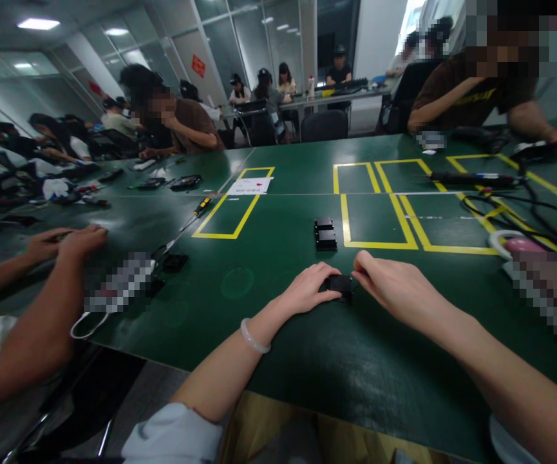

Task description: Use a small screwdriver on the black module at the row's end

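Observation:
My left hand (307, 288) grips a small black box-shaped part (340, 285) low over the green table, thumb on the near side and fingers over the far side. Just right of that part is my right hand (391, 283), its thumb and fingertips pinched together. Whatever the pinch may hold is too small or hidden to make out. Two more black box-shaped parts (325, 234) of similar look lie side by side beyond my hands.
Yellow tape rectangles (379, 245) mark the green table (283, 348). A black pen-shaped tool (476, 179) and cables lie at right. A phone (128, 280) and a co-worker's hands (73, 245) are at left. Beyond stands a yellow-black screwdriver (202, 206) near a paper sheet (250, 186).

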A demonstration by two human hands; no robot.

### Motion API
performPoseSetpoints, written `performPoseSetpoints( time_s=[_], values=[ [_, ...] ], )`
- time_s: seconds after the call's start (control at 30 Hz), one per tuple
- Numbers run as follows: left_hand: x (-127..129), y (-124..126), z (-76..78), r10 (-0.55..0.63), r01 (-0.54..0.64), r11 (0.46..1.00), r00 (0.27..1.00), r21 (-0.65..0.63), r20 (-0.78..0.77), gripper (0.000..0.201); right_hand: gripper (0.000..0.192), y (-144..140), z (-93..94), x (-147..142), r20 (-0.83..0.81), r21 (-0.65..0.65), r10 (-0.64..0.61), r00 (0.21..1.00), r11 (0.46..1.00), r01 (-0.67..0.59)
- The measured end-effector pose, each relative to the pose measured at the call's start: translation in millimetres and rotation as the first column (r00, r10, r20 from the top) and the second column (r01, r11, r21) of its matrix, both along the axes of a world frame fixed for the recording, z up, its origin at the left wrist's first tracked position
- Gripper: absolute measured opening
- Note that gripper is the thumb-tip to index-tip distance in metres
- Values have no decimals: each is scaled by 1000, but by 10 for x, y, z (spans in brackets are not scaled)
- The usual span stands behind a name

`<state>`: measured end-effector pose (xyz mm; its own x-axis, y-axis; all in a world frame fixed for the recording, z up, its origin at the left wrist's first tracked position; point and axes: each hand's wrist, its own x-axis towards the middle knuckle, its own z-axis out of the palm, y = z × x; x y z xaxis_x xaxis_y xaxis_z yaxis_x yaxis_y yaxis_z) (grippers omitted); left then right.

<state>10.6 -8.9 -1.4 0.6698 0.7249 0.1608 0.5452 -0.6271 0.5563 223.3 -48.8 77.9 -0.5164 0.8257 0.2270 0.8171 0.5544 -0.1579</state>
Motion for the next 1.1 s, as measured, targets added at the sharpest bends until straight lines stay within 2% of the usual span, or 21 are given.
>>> performPoseSetpoints(
  time_s=[0.2, 0.37, 0.63, 0.73, 0.87, 1.1],
  values=[
    [4, 8, -27, 6, -6, 1000, 1000, 14, -8, 39, 27, 29, 16, -52, 109, 61, -128, 986, 991, 122],
    [4, 9, -16, -5, 6, 1000, 1000, 22, -12, 40, 23, 46, 16, -46, 98, 36, -27, 995, 999, 23],
    [5, 2, 7, -12, 13, 1000, 1000, 29, -10, 36, 15, 39, 98, 29, 57, -58, 62, 996, 997, -59],
    [7, 3, 5, -12, 13, 999, 1000, 36, -17, 37, 18, 17, 134, -21, 100, -56, 32, 994, 998, -27],
    [11, 3, 6, -3, 4, 999, 999, 33, -36, 39, 27, 4, 130, -84, 203, -32, -90, 975, 995, 98],
    [7, -2, 17, -6, 7, 1000, 1000, 30, -27, 36, 16, 31, 76, -14, 93, -30, 7, 996, 1000, -4]
  ],
)
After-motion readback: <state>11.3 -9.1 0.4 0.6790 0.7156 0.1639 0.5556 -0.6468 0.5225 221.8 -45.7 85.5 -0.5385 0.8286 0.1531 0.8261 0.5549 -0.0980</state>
